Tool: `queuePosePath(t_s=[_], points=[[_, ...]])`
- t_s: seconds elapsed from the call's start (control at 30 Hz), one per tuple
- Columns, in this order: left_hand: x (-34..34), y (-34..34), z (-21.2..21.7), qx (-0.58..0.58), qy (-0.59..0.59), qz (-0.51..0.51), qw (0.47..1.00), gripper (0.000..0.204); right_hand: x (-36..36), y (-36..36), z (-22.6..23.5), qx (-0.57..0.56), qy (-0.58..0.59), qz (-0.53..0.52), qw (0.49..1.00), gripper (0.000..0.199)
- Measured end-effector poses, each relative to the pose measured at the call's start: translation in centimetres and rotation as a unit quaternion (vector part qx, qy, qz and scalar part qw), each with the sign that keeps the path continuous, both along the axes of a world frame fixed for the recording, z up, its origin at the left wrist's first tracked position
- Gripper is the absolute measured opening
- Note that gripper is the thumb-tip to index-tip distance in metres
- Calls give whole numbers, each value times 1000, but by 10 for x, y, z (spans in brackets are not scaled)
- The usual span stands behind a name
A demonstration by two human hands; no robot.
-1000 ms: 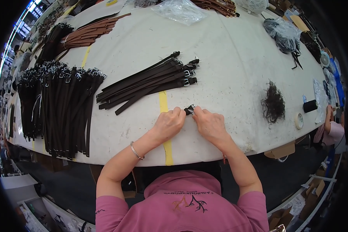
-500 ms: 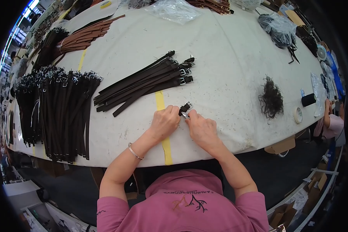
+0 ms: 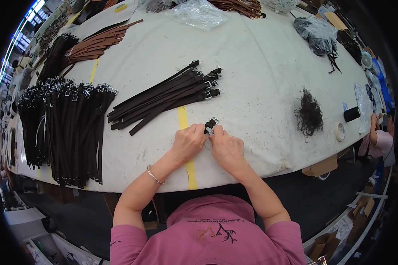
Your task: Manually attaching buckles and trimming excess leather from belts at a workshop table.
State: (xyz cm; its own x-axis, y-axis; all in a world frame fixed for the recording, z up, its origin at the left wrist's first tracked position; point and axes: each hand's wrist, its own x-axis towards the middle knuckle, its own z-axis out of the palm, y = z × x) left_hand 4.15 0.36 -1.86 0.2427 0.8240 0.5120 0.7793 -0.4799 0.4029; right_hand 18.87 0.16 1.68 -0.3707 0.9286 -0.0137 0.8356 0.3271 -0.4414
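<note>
My left hand is closed on a dark brown belt, gripping it just below its silver buckle, which points away from me. The rest of that belt is hidden by the hand. Close beside it, my right hand is closed round small silver thread snips. Their metal tip touches or nearly touches the belt; most of the tool is covered by my fingers. Beyond my hands, a loose fan of dark belts lies with buckles to the right.
A large heap of buckled belts covers the table's left side. Brown straps lie behind it. To the right are a tangle of dark thread scraps, a tape roll and a black thread spool. Another person's arm shows at far right.
My right hand has shifted slightly left and closer to my left hand, and the snips' tip sits nearer the belt. The left hand keeps its hold on the belt.
</note>
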Motion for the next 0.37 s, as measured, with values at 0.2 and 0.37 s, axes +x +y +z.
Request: queuePosePath(t_s=[0.2,0.37], points=[[0,-1,1,-8,8,-7,1000,10,0,4,0,1,-17,11,1000,14],[-9,8,1,-99,-62,-15,993,8,11,15,5,-64,35,46,996,14]])
